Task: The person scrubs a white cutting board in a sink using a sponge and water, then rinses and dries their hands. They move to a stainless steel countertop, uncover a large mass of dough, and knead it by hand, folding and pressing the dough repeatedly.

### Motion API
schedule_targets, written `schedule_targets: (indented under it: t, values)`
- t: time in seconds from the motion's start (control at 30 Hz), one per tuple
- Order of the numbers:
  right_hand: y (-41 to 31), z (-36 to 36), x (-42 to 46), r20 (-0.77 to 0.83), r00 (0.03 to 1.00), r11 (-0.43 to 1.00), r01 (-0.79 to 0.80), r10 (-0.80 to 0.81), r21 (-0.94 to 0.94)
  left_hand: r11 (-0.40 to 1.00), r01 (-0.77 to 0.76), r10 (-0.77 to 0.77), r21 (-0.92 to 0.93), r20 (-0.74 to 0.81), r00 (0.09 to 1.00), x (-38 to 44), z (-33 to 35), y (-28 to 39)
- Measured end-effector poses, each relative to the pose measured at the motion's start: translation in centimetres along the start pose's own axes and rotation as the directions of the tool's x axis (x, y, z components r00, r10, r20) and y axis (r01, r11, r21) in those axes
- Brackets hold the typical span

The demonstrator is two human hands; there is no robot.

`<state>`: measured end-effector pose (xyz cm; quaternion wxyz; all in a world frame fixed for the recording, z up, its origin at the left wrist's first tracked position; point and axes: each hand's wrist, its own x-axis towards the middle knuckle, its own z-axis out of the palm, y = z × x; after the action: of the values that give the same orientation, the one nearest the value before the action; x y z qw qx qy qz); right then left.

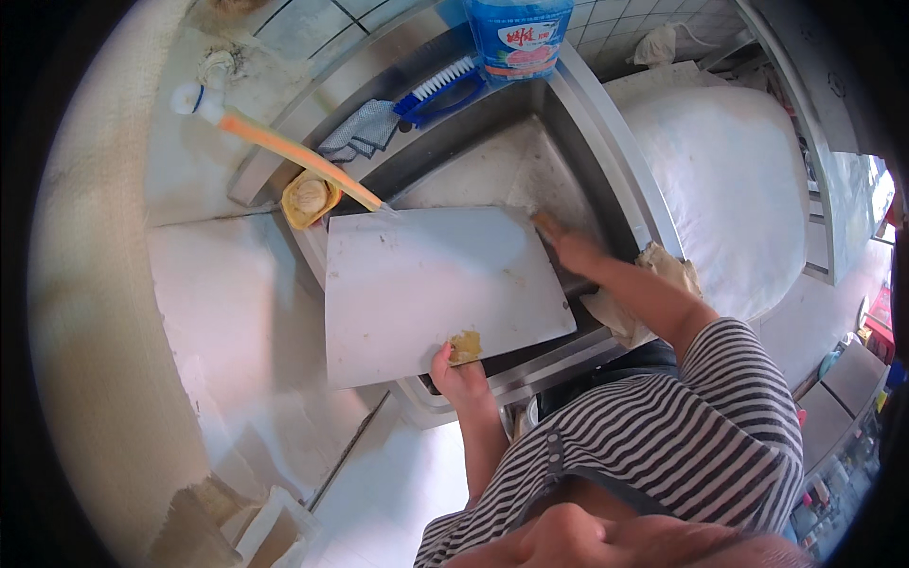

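A large pale flat board (440,284) lies slanted over the stainless steel sink (618,170), its surface lightly spotted. My left hand (460,380) grips its near edge, thumb on top, beside a yellow-brown patch (465,347); whether that is a stain or a separate piece is unclear. At the board's right edge, over the basin, my right hand (577,252) is shut on a small yellow-brown piece (546,224), blurred, perhaps a scrubbing pad. An orange hose (298,157) runs from the wall tap (202,98), its end at the board's far edge with water showing there.
Along the sink's back ledge stand a blue dish-soap bottle (522,39), a blue scrub brush (440,92) and a folded grey cloth (363,130). A yellow dish (310,199) sits at the left corner. Beige cloth (625,316) hangs over the front right rim, near my right forearm.
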<state>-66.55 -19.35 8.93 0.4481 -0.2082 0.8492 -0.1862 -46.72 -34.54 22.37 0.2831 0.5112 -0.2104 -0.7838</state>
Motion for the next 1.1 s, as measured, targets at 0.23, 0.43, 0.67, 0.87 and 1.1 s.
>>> schedule_targets:
  t: [0.23,0.43,0.67,0.87,1.1]
  values:
    - [2.0,-1.4,4.2,-0.294,0.927,0.951,-0.279,0.231,-0.134,0.974,0.115,-0.104,-0.198,0.063,0.993,3.1,-2.7,-3.1]
    - [-1.5,0.1,8.8,-0.613,0.756,0.969,0.240,-0.228,-0.063,0.965,0.124,-0.121,-0.231,0.030,0.992,4.9,-3.2,-4.8]
    - [-23.0,-5.1,11.0,-0.292,0.756,0.523,0.628,-0.586,0.577,0.957,0.233,-0.208,-0.173,0.151,0.967,6.5,-3.5,-5.1]
    - [-26.6,-2.5,8.2,0.062,0.697,0.375,0.305,-0.714,0.875,0.970,0.179,-0.169,-0.163,0.072,0.983,6.5,-3.3,-5.3]
    - [-27.4,-3.5,4.7,0.034,0.638,0.370,0.400,-0.769,0.839,0.886,-0.359,0.436,0.295,-0.263,0.860,3.4,-3.0,-2.9]
